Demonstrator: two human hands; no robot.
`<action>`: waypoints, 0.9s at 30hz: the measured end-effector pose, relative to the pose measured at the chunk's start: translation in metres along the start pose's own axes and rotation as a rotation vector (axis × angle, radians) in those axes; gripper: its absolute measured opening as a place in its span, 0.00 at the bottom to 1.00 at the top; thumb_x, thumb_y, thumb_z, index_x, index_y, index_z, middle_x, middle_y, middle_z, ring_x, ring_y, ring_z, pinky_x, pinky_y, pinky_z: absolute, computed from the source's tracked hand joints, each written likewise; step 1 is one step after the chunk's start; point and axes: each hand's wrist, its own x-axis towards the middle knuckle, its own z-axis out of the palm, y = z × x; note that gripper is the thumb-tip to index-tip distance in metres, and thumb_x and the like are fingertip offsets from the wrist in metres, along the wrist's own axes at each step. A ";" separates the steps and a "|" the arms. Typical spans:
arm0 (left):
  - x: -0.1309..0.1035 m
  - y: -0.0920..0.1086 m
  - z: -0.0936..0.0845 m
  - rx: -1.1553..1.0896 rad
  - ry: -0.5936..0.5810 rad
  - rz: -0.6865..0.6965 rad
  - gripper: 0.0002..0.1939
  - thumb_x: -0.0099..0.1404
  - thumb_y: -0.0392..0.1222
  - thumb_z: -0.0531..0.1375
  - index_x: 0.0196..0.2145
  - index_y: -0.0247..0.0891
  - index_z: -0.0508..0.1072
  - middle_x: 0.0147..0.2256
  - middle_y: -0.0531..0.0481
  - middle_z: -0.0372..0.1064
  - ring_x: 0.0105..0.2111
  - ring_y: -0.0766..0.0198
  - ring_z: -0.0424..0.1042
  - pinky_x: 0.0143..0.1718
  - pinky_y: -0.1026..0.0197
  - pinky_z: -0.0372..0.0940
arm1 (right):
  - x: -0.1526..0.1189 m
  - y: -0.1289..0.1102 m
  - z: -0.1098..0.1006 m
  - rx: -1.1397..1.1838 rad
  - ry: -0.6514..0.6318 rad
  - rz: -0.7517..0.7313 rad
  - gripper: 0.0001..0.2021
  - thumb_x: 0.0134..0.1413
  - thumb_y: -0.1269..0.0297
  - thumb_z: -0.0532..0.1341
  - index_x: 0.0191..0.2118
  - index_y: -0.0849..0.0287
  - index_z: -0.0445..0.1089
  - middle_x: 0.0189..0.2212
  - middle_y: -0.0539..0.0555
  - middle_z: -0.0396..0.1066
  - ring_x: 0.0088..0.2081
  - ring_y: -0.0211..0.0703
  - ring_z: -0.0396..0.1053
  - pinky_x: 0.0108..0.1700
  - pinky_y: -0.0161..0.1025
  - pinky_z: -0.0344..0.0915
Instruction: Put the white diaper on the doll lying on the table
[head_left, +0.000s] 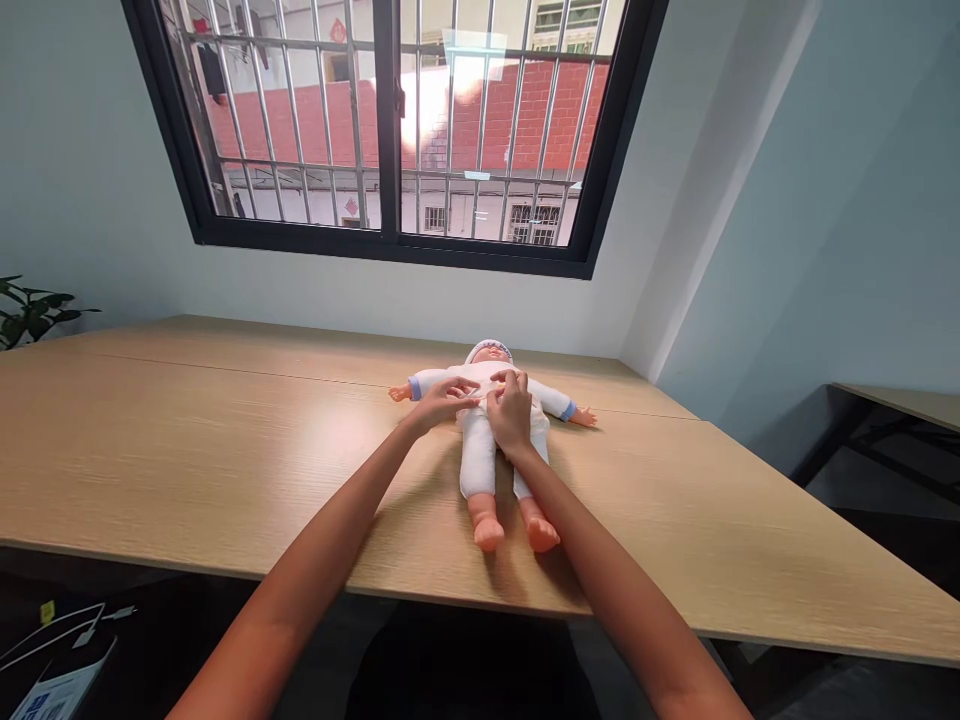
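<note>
A baby doll [478, 452] lies on the wooden table [225, 450]

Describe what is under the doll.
Wood-grain tabletop shows on both sides of the doll. Pale fabric shows at its hip, but whether any runs underneath cannot be told: the body covers everything directly beneath its back.

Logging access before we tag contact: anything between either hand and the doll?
Nothing visible. The left hand and right hand are both right at the waist of the doll, with no object in between. Whether each fingertip touches the clothing is too small to tell.
</note>
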 end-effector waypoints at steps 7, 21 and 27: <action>0.002 -0.004 0.000 0.009 0.016 0.001 0.24 0.52 0.54 0.69 0.43 0.38 0.75 0.45 0.44 0.72 0.44 0.56 0.70 0.43 0.56 0.65 | 0.001 0.004 0.002 -0.060 0.000 -0.109 0.11 0.52 0.77 0.51 0.40 0.59 0.65 0.40 0.58 0.67 0.45 0.50 0.62 0.50 0.45 0.59; -0.002 0.002 0.000 0.068 0.039 0.012 0.24 0.53 0.53 0.69 0.44 0.40 0.75 0.43 0.46 0.71 0.45 0.55 0.68 0.42 0.57 0.65 | -0.001 0.000 0.003 -0.217 -0.003 -0.059 0.09 0.61 0.71 0.53 0.35 0.58 0.69 0.34 0.58 0.70 0.42 0.53 0.62 0.45 0.45 0.55; -0.003 0.002 0.000 0.063 0.042 0.010 0.20 0.52 0.53 0.69 0.38 0.39 0.75 0.39 0.47 0.71 0.43 0.56 0.69 0.40 0.58 0.65 | -0.002 0.000 0.004 -0.258 0.003 -0.061 0.08 0.61 0.71 0.54 0.35 0.58 0.70 0.34 0.58 0.71 0.42 0.53 0.62 0.44 0.45 0.54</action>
